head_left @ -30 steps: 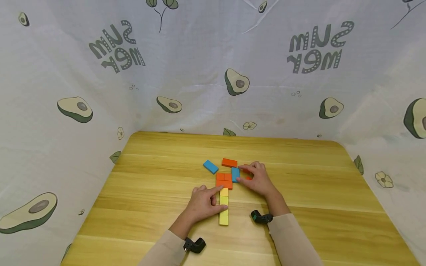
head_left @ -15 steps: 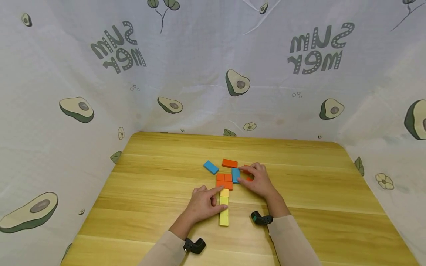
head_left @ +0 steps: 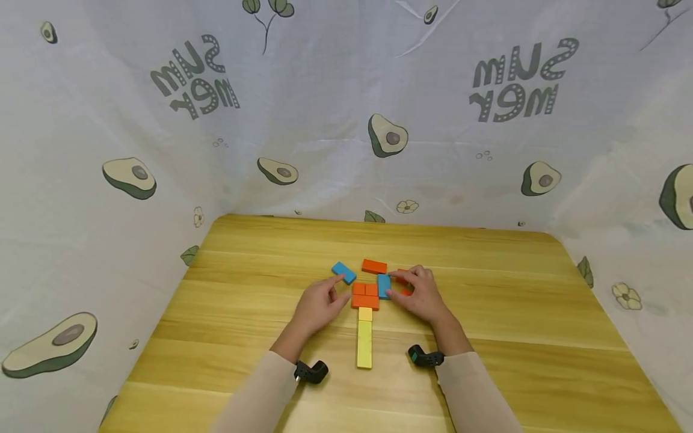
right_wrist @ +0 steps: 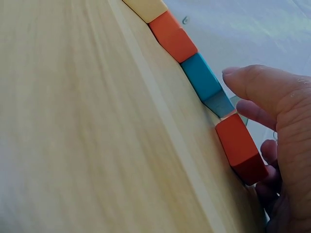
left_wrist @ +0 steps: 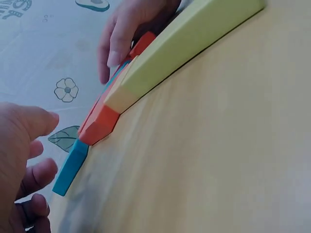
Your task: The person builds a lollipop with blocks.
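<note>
In the head view my left hand (head_left: pixel 320 305) reaches over the table, its index fingertip at the near end of a tilted blue block (head_left: pixel 343 272). Its thumb points toward a group of orange blocks (head_left: pixel 365 302). The left wrist view has this hand beside the blue block (left_wrist: pixel 71 167), fingers spread apart. My right hand (head_left: pixel 422 294) holds a second blue block (head_left: pixel 384 286) between thumb and index finger, against the right side of the orange group. Under that palm lie orange blocks, partly hidden; one orange block (right_wrist: pixel 241 148) shows in the right wrist view.
A yellow block (head_left: pixel 365 314) and a long yellow-green strip (head_left: pixel 364 346) run toward the front from the orange group. Another orange block (head_left: pixel 374 266) lies behind it. The wooden table (head_left: pixel 243 258) ends at a printed cloth (head_left: pixel 325 120).
My left hand has lifted off the yellow strip and orange group and moved up and left to the tilted blue block. The right hand has stayed in place.
</note>
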`<state>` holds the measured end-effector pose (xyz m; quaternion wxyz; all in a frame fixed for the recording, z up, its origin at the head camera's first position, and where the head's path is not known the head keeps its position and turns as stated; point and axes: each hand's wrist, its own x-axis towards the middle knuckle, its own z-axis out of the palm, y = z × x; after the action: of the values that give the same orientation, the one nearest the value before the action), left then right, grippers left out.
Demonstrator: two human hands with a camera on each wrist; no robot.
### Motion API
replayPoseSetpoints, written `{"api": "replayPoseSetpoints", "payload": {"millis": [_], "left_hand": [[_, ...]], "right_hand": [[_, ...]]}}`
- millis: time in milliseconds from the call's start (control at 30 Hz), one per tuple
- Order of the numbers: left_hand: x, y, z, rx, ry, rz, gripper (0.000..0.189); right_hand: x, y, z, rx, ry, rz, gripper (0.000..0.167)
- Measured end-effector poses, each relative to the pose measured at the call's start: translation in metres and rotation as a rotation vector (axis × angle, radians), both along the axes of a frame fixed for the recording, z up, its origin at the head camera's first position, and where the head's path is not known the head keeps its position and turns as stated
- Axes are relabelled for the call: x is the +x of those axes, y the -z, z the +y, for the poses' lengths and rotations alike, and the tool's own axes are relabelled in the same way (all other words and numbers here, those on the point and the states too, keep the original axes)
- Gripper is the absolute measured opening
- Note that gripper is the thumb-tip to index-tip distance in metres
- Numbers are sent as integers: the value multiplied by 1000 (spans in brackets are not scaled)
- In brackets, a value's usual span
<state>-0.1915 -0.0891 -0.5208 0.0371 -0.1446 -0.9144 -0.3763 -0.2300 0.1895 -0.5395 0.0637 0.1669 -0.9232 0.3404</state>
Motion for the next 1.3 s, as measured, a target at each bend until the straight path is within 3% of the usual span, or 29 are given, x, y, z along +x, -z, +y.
{"api": "replayPoseSetpoints", "payload": {"millis": [100, 267, 433, 600, 767, 1100, 1300], "left_hand": [[-15, -3, 0, -92, -47, 33, 51], [-32, -3, 5, -158, -172, 3, 59], [-39, 3, 11, -237, -287, -39, 69], [-41, 5, 9, -235, -324, -63, 69], [-38, 5, -2, -196, -275, -31, 60], [-34, 9, -21, -167, -53, -72, 51], [-34, 8, -24, -145, -15, -81, 55]], "right_hand": [[1, 0, 1, -5, 3, -7, 45], [2, 0, 1, -2, 7, 6, 45], [2, 0, -1, -15, -3, 13, 44], [2, 0, -1, -9, 1, 9, 44], [3, 1, 1, 1, 12, 8, 43], [4, -1, 1, 6, 14, 8, 43], [3, -2, -1, 13, 10, 1, 43]]}}
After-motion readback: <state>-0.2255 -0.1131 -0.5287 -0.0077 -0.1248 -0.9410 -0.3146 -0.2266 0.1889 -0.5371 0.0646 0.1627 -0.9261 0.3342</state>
